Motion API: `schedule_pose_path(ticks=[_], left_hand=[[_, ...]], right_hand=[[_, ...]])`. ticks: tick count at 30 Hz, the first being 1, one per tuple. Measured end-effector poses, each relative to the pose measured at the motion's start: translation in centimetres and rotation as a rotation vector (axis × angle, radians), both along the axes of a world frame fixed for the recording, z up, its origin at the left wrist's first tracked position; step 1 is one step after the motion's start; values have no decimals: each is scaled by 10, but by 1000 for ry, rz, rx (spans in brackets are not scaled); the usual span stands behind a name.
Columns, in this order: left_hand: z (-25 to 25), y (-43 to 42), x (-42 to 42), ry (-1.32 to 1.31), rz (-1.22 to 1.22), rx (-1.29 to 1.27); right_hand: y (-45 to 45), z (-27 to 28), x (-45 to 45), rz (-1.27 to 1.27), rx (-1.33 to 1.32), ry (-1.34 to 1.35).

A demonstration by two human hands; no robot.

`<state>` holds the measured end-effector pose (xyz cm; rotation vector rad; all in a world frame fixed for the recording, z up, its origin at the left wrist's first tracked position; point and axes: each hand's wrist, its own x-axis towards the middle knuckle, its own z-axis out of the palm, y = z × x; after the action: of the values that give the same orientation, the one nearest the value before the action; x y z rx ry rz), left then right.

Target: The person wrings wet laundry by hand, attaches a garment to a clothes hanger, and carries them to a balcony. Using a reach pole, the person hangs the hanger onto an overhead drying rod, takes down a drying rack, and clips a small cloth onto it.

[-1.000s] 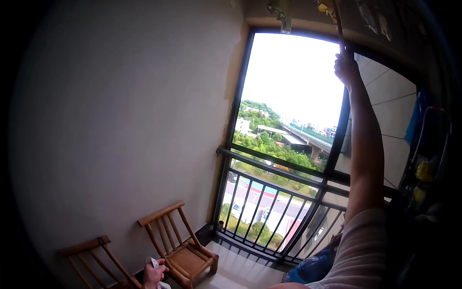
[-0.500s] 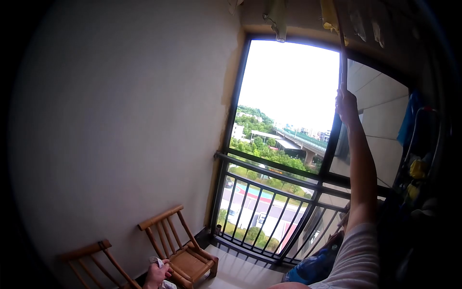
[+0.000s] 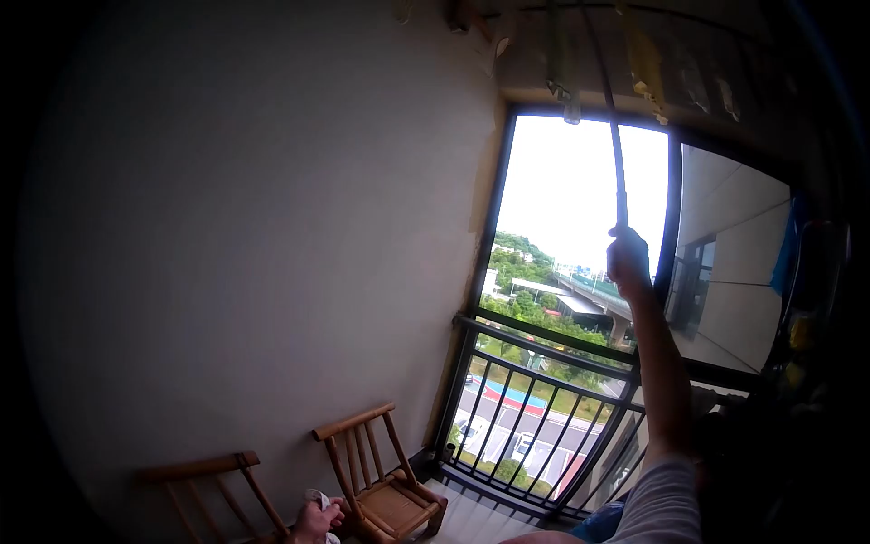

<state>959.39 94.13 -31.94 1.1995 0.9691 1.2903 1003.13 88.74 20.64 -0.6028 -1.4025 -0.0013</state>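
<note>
My right hand (image 3: 630, 261) is raised on an outstretched arm in front of the window, closed round the lower end of a long thin pole (image 3: 617, 150). The pole runs up among the hanging items near the ceiling; whether its tip touches anything is too dark to tell. Among them are a yellow piece (image 3: 645, 68) and a pale greenish one (image 3: 560, 68). Low in the view, my left hand (image 3: 317, 520) is closed on a white, crumpled, cloth-like item (image 3: 317, 497), beside a bamboo chair (image 3: 390, 503).
A second bamboo chair (image 3: 199, 468) stands at the lower left by the plain wall (image 3: 245, 254). Ahead, a dark balcony railing (image 3: 544, 372) crosses below the window. Blue fabric (image 3: 790, 240) hangs at the dark right side.
My view has tilted up, showing more of the hanging items. The right hand and pole have moved left against the window, and the pole's top leans further left. The left hand keeps its white item.
</note>
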Motion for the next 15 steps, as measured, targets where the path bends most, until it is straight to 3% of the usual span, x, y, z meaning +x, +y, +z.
schedule_pose_path(ticks=[4, 11, 15], left_hand=[[-4, -22, -30, 77, 51, -45], [14, -71, -38, -12, 160, -61], [10, -77, -37, 27, 166, -31]], right_hand=[[-5, 54, -22, 154, 40, -141], [-48, 143, -48, -68, -18, -202], [-69, 176, -28, 167, -164, -313]])
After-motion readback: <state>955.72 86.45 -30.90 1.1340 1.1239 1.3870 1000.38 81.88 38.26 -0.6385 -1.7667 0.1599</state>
